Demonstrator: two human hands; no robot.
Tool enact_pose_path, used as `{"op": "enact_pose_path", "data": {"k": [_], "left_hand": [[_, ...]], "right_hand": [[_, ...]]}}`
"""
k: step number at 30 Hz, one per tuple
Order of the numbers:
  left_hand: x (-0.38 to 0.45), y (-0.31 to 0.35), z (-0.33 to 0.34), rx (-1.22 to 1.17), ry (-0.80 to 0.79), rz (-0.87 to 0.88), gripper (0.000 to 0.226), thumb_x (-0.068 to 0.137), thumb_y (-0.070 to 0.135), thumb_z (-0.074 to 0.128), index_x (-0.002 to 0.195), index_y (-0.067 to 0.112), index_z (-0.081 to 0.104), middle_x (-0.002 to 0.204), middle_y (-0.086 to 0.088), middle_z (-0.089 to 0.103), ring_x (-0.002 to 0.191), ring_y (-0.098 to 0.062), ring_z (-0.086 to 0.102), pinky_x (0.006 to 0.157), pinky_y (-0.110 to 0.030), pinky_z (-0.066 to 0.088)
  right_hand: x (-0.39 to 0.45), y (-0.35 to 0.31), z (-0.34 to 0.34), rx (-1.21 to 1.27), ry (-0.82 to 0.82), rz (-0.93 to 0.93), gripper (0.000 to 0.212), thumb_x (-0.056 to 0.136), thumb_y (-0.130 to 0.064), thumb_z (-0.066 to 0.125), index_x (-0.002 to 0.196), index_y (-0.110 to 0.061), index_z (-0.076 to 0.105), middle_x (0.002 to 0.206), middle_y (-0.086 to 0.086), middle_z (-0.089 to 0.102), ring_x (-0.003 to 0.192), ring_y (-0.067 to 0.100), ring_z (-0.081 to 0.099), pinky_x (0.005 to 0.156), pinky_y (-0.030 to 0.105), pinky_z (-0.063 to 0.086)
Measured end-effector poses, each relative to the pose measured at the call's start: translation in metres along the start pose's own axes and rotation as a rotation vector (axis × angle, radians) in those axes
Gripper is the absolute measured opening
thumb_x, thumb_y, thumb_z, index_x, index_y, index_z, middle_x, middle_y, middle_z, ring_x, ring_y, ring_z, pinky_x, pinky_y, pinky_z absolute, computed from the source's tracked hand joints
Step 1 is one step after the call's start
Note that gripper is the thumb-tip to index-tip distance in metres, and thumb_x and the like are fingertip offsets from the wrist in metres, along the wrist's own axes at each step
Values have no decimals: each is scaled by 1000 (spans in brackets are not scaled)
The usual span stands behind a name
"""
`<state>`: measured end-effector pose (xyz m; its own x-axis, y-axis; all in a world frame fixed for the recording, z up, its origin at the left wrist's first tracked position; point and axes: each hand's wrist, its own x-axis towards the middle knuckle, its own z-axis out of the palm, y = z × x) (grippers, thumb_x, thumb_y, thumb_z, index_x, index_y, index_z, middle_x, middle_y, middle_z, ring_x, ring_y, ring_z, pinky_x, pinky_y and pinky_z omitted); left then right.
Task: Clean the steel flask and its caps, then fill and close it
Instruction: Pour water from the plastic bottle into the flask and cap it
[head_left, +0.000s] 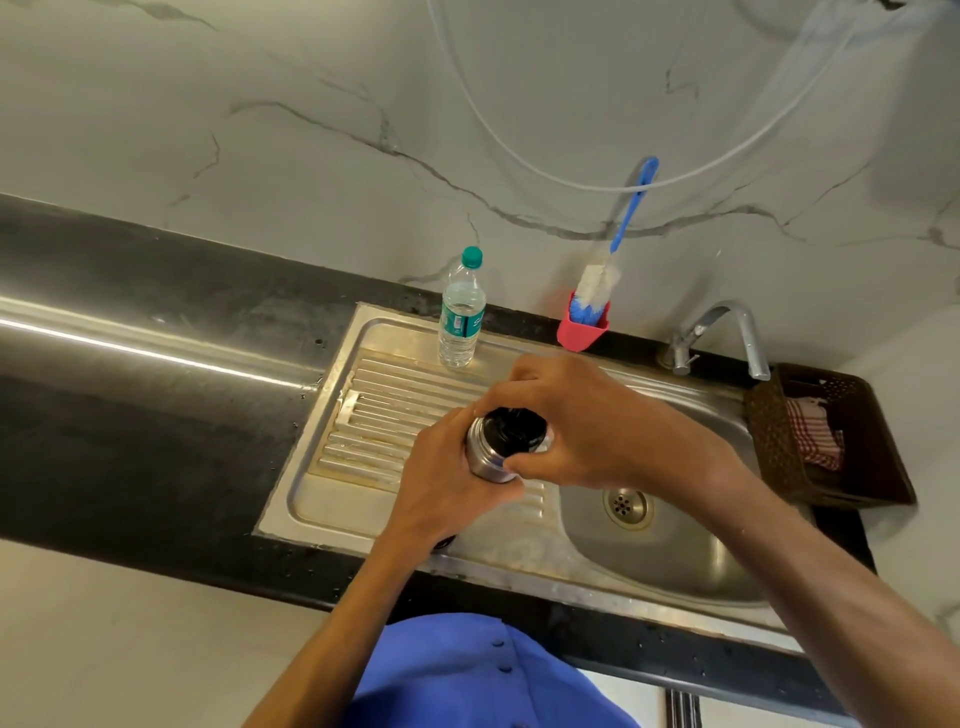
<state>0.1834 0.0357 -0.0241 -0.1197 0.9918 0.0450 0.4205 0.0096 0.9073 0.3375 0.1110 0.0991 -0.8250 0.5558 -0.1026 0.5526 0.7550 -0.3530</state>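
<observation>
one flask, two hands, above the drainboard

one steel flask (482, 451) is held over the ribbed drainboard (374, 415) of the sink (675, 545), tilted, with one black cap (517, 428) at its mouth. the left hand (447, 483) grips the flask body, fingers curled round it. the right hand (582, 421) grips the cap from above, fingers curled over its rim. behind stand one plastic water bottle (461, 312), one bottle brush (605, 270) in one red holder (581, 327), one tap (722, 332) and one dark basket (831, 436) with a checked cloth (813, 434).

Left hand (447, 483) fingers curled gripping, right hand (587, 421) fingers curled above
</observation>
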Motion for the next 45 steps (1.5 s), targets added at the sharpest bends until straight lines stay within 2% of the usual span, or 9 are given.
{"op": "enact_pose_path", "data": {"k": [4, 10, 20, 26, 34, 37, 41, 43, 45], "left_hand": [[-3, -10, -14, -23, -16, 0, 55, 62, 25, 92, 103, 46, 63, 89, 12, 74, 81, -9, 72, 72, -37, 61], [-5, -23, -27, -6, -25, -1, 54, 61, 28, 93, 106, 39, 64, 90, 12, 73, 81, -9, 71, 71, -26, 58], [-7, -35, -48, 10, -48, 31, 65, 61, 29, 97, 111, 49, 59, 95, 15, 74, 87, -5, 72, 77, -21, 58], [-6, -39, -60, 25, -154, 12, 63, 60, 23, 99, 107, 43, 61, 91, 23, 72, 87, 6, 70, 75, -7, 51], [-9, -51, -59, 31, -159, 9, 58, 59, 25, 98, 106, 36, 66, 93, 15, 76, 87, 0, 72, 78, -16, 56], [-11, -54, -58, 40, -153, 9, 56, 59, 24, 98, 104, 37, 67, 93, 16, 75, 87, 0, 72, 77, -14, 55], [-13, -54, -59, 59, -150, 4, 57, 59, 24, 97, 99, 45, 62, 90, 16, 75, 85, -1, 72, 76, -16, 57], [-13, -56, -59, 48, -139, 3, 54, 59, 23, 96, 96, 46, 62, 87, 15, 75, 81, -5, 73, 74, -24, 59], [-13, -54, -57, 45, -114, -4, 48, 60, 28, 94, 95, 40, 64, 84, 14, 74, 78, -6, 71, 72, -30, 60]], "right_hand": [[16, -11, 4, -47, -41, -2, 48, 86, -40, 78, 131, -32, 64, 105, -7, 59, 91, 11, 54, 80, 29, 53], [30, -24, 7, -81, -96, 0, 47, 88, -40, 76, 132, -29, 61, 105, -5, 57, 88, 12, 52, 77, 26, 48], [46, -35, 7, -110, -169, -99, 56, 90, -29, 80, 140, -32, 57, 123, -8, 60, 101, 6, 49, 87, 21, 37], [54, -42, 7, -162, -256, -229, 59, 89, -20, 80, 140, -35, 55, 130, -12, 58, 114, 8, 55, 95, 27, 51], [59, -44, 16, -193, -250, -250, 57, 88, -16, 79, 138, -34, 57, 125, -12, 57, 111, 9, 52, 91, 25, 48], [56, -44, 26, -192, -234, -235, 60, 88, -14, 77, 140, -34, 54, 126, -10, 57, 110, 10, 53, 92, 28, 51], [52, -46, 29, -204, -248, -179, 50, 92, -22, 73, 138, -30, 55, 121, -5, 60, 103, 14, 59, 89, 32, 55], [52, -46, 31, -203, -218, -121, 38, 96, -40, 67, 129, -22, 59, 108, -4, 62, 90, 11, 59, 82, 29, 55], [52, -48, 38, -205, -75, 2, 49, 97, -63, 54, 111, -17, 62, 86, -6, 60, 70, 10, 55, 66, 26, 52]]}}
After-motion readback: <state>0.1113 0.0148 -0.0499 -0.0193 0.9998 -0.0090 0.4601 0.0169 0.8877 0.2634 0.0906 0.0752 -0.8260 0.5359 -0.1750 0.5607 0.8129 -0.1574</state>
